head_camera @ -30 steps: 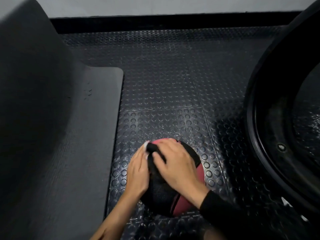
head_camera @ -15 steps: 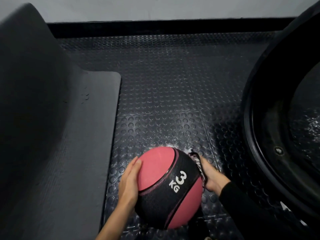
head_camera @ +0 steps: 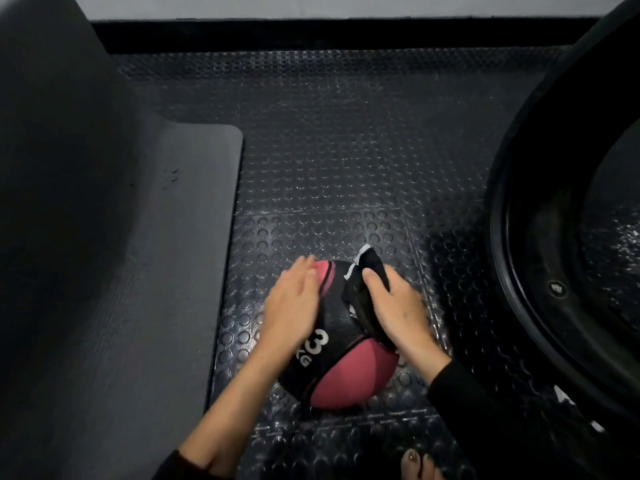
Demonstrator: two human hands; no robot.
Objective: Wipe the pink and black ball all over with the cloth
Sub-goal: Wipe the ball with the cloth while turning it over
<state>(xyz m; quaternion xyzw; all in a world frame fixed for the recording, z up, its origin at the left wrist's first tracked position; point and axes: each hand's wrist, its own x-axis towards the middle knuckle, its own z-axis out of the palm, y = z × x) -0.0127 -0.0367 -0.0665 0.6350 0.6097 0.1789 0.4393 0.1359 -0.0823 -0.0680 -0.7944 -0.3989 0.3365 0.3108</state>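
While the left hand steadies the ball, the right hand presses the cloth on top.

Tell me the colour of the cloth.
The cloth is black with white bits at its edge; the head view shows it.

Studded black rubber floor, grey mat at left, large black ring at right.

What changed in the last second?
The right hand, gripping the cloth, swept from the top of the medicine ball to its right side, then back onto the upper right. The left hand slid from the left flank onto the upper left, fingers flat. The 3 KG label came into view. Unchanged: ball on the studded floor.
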